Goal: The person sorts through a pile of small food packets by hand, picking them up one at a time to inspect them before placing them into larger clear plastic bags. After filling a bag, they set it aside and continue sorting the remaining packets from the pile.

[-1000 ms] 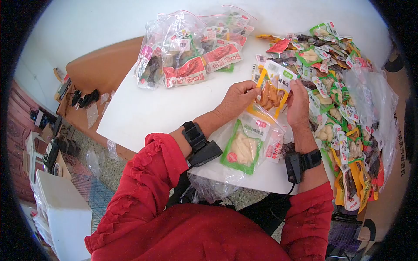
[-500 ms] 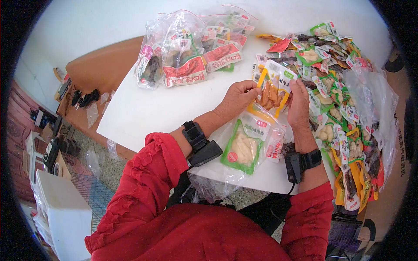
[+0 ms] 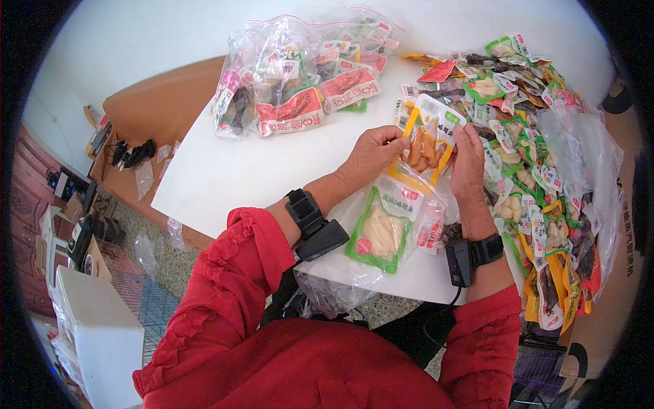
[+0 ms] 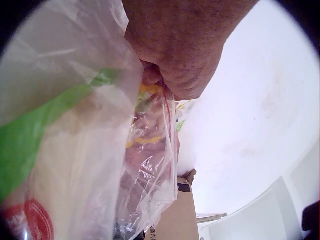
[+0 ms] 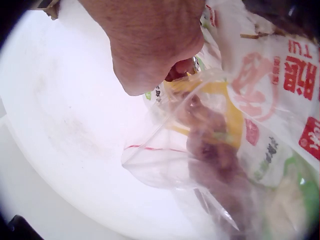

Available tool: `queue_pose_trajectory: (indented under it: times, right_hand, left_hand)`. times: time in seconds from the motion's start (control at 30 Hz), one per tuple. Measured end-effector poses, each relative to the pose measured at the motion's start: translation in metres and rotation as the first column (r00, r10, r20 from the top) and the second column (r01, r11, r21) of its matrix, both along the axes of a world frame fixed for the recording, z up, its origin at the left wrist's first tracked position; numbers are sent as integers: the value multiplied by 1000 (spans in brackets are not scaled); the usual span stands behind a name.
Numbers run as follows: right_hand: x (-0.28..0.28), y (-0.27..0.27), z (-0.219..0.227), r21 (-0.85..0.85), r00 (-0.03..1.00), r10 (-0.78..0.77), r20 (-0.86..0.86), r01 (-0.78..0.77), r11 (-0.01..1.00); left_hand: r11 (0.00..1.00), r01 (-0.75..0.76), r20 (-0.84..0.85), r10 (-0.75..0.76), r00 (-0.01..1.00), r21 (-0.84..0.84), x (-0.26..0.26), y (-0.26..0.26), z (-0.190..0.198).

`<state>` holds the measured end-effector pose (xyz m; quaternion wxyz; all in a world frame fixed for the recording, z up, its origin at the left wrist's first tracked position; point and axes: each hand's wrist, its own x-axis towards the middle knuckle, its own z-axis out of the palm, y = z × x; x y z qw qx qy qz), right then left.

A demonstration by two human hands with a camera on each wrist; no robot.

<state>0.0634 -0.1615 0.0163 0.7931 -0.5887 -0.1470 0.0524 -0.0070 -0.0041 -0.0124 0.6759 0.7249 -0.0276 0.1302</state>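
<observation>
A yellow-edged packet of brown snack pieces [image 3: 424,148] is held upright between both hands at the mouth of a clear zip bag [image 3: 361,262]. My left hand [image 3: 371,153] pinches its left edge between thumb and fingers. On the other side, my right hand [image 3: 468,163] grips the right edge. Inside the bag lies a green-edged packet with pale contents [image 3: 381,235]. The left wrist view shows the bag's clear plastic [image 4: 150,190] hanging below the left hand [image 4: 185,50]. Most fingertips are hidden in both wrist views.
A big heap of snack packets [image 3: 524,180] spreads along the right of the white table [image 3: 225,170], with loose clear plastic [image 3: 582,146] over its edge. Filled zip bags [image 3: 289,95] stand at the back. A brown cardboard box [image 3: 613,273] is at the far right.
</observation>
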Motion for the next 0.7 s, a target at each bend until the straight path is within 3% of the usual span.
queue_pose_trajectory:
  times: [0.07, 0.27, 0.4, 0.47, 0.53, 0.6, 0.67, 0.7]
  right_hand:
    - [2, -1, 0, -58, 991, 67, 114, -61, 996]
    - [8, 2, -10, -72, 966, 85, 244, -70, 995]
    - [19, -1, -15, -71, 953, 65, 297, -45, 996]
    - [22, -3, -15, -125, 920, -83, 384, 141, 982]
    - [19, -7, -8, -120, 916, -123, 381, 181, 976]
    - [17, -8, -3, -114, 909, -163, 384, 222, 968]
    - [15, -6, -1, -6, 913, -194, 359, 210, 978]
    - [14, -5, 1, -6, 913, -194, 359, 210, 978]
  left_hand:
    - [1000, -6, 20, 6, 1000, -16, 0, 0, 0]
    - [999, -22, -37, 21, 999, -43, -1, 0, 2]
    - [997, -52, 44, 55, 998, -50, -3, 1, 10]
    - [994, -59, 50, 64, 997, -93, -7, 3, 21]
    - [996, -25, 109, 35, 993, -90, -9, 8, 27]
    - [999, 2, 126, 4, 992, -45, -8, 15, 31]
    - [944, 51, 206, -123, 971, 325, -5, 23, 31]
    - [944, 51, 205, -123, 971, 325, -9, 22, 35]
